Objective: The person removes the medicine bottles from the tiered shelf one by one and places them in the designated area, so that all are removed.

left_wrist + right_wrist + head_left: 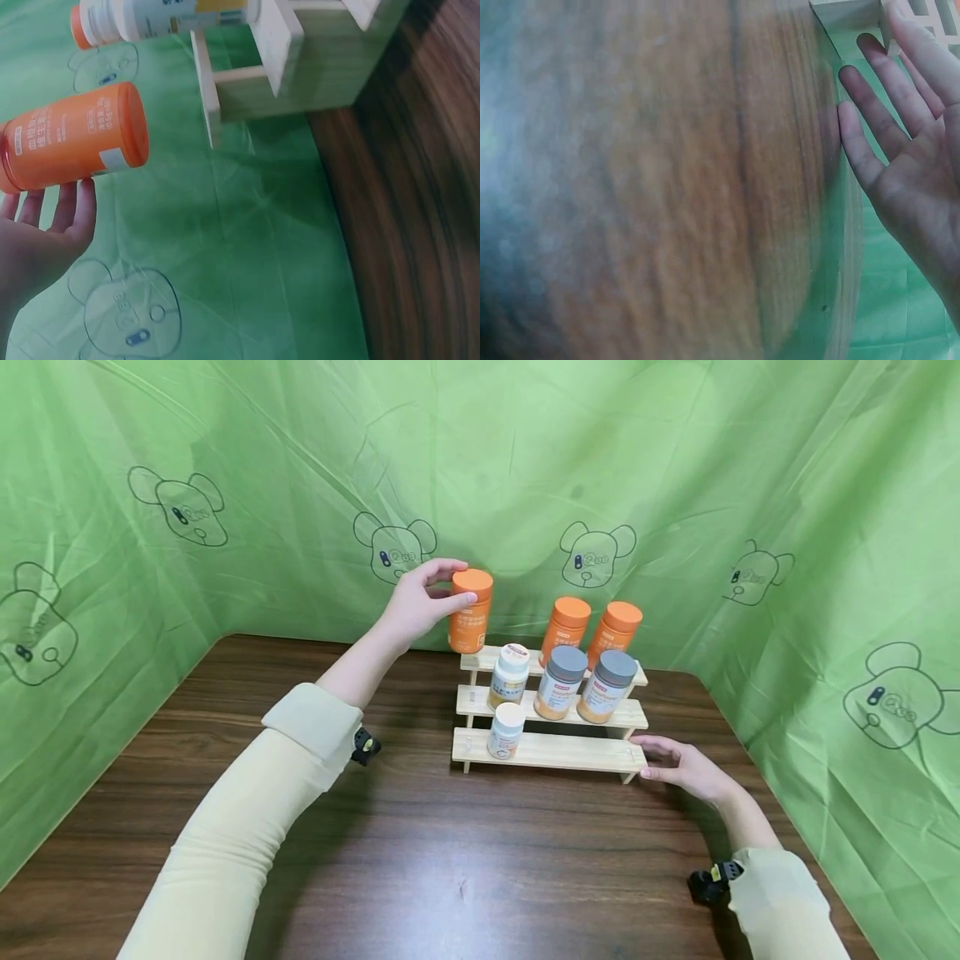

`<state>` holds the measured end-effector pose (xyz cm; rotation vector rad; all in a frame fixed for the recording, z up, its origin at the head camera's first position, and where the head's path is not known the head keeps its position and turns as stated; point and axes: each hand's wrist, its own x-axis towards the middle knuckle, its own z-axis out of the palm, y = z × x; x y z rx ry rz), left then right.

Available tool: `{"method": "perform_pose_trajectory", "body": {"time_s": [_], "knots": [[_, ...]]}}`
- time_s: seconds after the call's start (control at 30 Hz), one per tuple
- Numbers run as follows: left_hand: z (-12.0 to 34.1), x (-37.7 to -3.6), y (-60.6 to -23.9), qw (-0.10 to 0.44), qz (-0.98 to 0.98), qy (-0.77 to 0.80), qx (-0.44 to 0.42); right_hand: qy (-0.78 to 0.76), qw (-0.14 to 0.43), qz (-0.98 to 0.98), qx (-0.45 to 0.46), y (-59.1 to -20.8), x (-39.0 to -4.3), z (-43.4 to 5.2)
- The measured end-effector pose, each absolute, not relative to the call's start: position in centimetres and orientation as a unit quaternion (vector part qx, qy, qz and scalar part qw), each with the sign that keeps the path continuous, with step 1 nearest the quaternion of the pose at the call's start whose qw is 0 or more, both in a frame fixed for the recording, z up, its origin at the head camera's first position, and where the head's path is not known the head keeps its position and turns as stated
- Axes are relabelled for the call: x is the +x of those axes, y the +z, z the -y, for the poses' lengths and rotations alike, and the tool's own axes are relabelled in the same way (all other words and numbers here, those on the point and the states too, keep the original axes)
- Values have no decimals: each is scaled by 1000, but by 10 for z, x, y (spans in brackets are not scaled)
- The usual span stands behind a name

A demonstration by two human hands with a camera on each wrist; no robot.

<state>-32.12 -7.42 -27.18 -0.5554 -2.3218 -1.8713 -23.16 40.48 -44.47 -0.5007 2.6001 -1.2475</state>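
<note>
An orange-capped bottle (470, 610) is held nearly upright, cap uppermost and long axis close to vertical, just above the left end of the top step of a wooden tiered rack (551, 750) at frame centre. It is grasped near the cap by the left hand (420, 597), fingers and thumb curled round it, the sleeved arm stretched forward from lower left. The right hand (678, 764), fingers straight, is laid flat against the rack's lower right end on the wooden table (420, 860).

Head view high, facing down over the stepped rack (551, 718); wrist views close beside it, rack corner shared.
</note>
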Motion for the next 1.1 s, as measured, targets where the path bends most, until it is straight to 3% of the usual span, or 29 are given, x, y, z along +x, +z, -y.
{"method": "perform_pose_trajectory", "body": {"time_s": [0.4, 1.1], "knots": [[104, -323, -283, 82, 777, -597, -184, -432, 109, -879, -170, -445, -231, -404], [137, -335, -332, 81, 793, -582, -158, -427, 108, -882, -169, -446, -231, -406]]}}
